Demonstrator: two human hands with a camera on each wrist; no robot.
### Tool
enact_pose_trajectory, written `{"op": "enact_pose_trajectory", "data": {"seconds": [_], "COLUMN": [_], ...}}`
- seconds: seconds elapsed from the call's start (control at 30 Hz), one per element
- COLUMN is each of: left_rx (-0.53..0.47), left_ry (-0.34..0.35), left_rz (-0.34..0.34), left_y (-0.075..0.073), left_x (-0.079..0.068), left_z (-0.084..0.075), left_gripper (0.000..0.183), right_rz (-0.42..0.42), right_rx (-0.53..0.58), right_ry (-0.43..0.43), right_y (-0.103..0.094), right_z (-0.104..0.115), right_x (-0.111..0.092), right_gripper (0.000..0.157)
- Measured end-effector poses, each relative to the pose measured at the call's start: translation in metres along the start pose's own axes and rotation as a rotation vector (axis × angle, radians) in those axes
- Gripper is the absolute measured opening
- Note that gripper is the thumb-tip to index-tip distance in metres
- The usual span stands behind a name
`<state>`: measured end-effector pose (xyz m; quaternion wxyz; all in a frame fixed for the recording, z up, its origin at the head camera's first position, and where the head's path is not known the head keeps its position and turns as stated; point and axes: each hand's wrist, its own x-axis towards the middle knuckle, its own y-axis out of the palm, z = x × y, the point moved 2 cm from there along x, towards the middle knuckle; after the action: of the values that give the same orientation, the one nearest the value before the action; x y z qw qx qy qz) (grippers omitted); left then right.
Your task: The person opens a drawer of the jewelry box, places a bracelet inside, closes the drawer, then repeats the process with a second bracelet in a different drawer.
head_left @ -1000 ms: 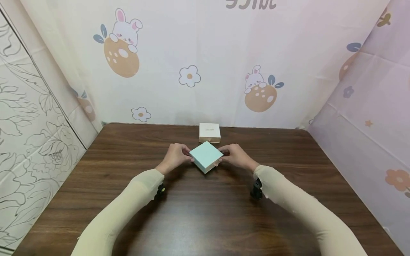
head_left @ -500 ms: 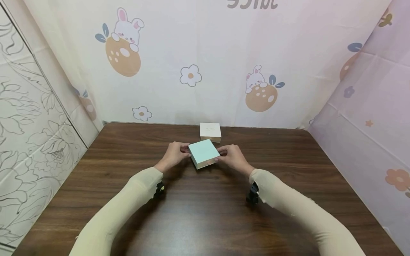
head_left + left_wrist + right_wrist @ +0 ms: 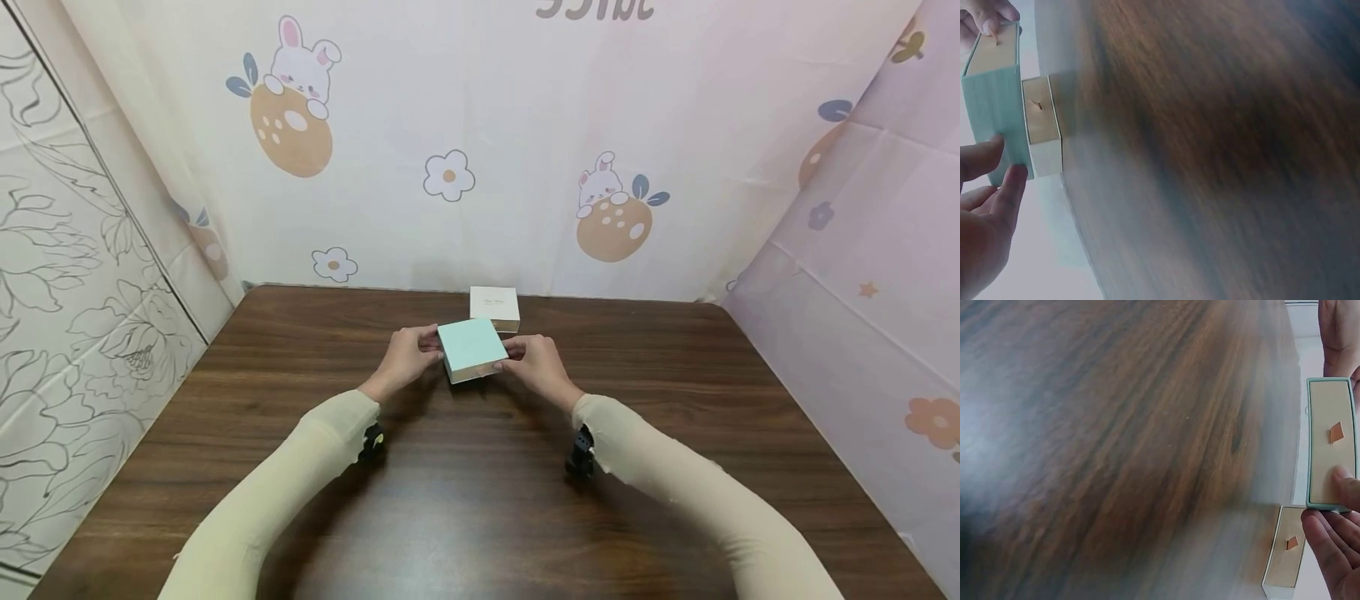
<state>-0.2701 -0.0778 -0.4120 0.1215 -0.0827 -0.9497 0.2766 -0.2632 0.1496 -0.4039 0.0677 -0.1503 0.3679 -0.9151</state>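
Observation:
Between both hands is a mint-green square drawer box point(image 3: 471, 343), its beige drawer front with a small orange-brown pull tab facing me. The left hand point(image 3: 406, 360) pinches its left side, thumb and fingertips on the green wall. At the box's right end the right hand point(image 3: 536, 363) grips it, with the thumb on the drawer front point(image 3: 1325, 450) in the right wrist view. Both wrist views show the box held above the tabletop. Just behind it in the head view stands a white drawer box point(image 3: 495, 305), its lower left part hidden by the green one.
The dark wood table point(image 3: 450, 500) reaches back to a curtain point(image 3: 510, 108) printed with rabbits and flowers. More printed cloth hangs at the left and right sides. The white box is close to the table's back edge.
The green box has turned from a corner-forward pose so its drawer front faces me more. It and both hands have shifted slightly back and left. The white box stays put.

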Motion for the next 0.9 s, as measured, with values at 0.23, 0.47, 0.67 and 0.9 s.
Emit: {"op": "enact_pose_trajectory", "data": {"seconds": [0.23,0.47,0.67,0.9], "left_rx": [-0.041,-0.068,-0.059,-0.178], "left_ry": [-0.036,-0.026,-0.054,-0.184], "left_rz": [-0.037,-0.064,-0.019,0.082], "left_y": [-0.007,-0.019,-0.029,-0.036], "left_x": [0.001,0.005,0.012,0.023], "left_z": [0.003,0.01,0.016,0.023], "left_gripper": [0.051,0.045,0.054,0.07], "right_rz": [-0.013,-0.041,-0.063,-0.095], "right_rx": [-0.021,-0.032,-0.01,-0.017], "right_ry": [-0.029,-0.037,0.006,0.046], "right_y": [0.008,0.019,0.031,0.044], "right_z": [0.006,0.015,0.024,0.03], "right_x": [0.01,0.023,0.032,0.048], "right_gripper": [0.027,0.025,0.024,0.032]}}
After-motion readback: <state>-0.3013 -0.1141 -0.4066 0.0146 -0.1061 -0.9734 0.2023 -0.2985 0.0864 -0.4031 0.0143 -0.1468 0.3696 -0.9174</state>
